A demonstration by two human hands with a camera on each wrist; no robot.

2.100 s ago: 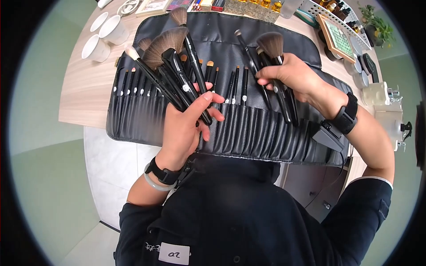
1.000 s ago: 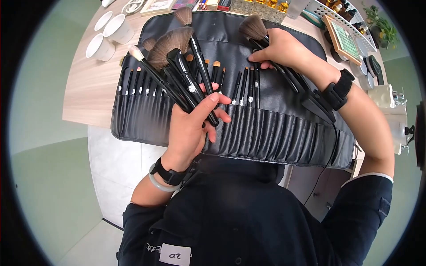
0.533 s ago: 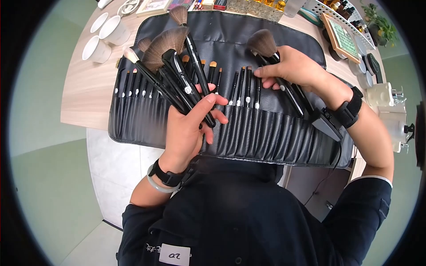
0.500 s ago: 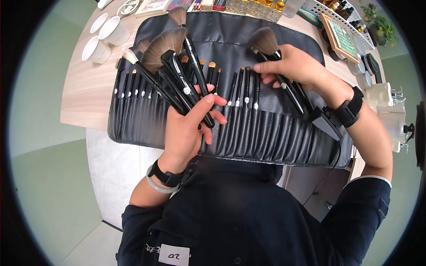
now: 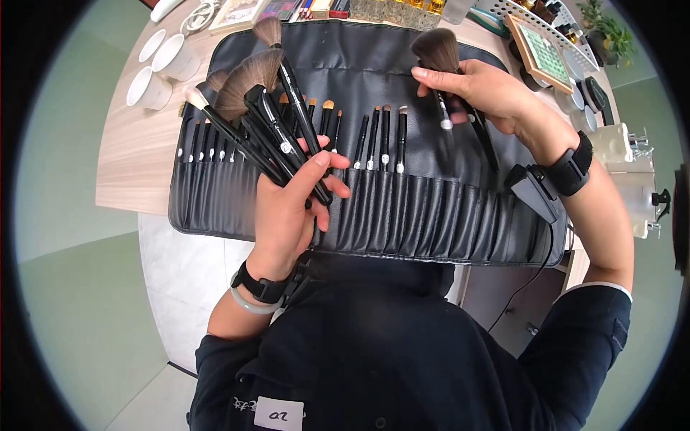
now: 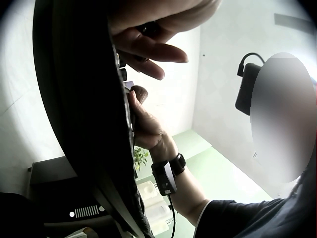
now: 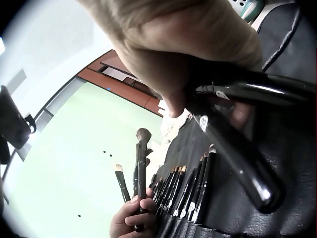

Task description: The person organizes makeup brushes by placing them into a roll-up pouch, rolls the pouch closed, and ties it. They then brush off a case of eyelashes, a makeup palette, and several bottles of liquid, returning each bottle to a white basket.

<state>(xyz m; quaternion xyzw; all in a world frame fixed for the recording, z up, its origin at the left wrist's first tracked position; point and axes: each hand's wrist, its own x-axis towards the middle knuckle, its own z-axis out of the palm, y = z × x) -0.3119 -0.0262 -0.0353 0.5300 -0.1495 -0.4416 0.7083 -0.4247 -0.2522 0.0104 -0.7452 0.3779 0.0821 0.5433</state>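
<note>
My left hand (image 5: 284,208) grips a bunch of makeup brushes, their bristles pointing up. Among them are a wide fan brush (image 5: 248,82) and a pale-tipped brush (image 5: 223,122). Over the right half of the black brush roll (image 5: 496,230), my right hand (image 5: 499,93) holds a few more brushes, one a large fluffy powder brush (image 5: 437,52). In the right wrist view their glossy black handles (image 7: 242,163) point down and away from the palm. Slim brushes (image 5: 386,136) stand in the roll's pockets, left of the right hand.
White cups (image 5: 149,90) stand at the table's left. Palettes (image 5: 277,10) and small gold-capped bottles (image 5: 433,6) line the back. To the right are a framed green palette (image 5: 543,54), a white basket (image 5: 575,43), a plant (image 5: 607,32) and pump dispensers (image 5: 632,194).
A slim brush from my right hand now stands in a pocket, rightmost of the slim row. The right hand has drawn away up and right with its other brushes. The left hand keeps its bunch.
</note>
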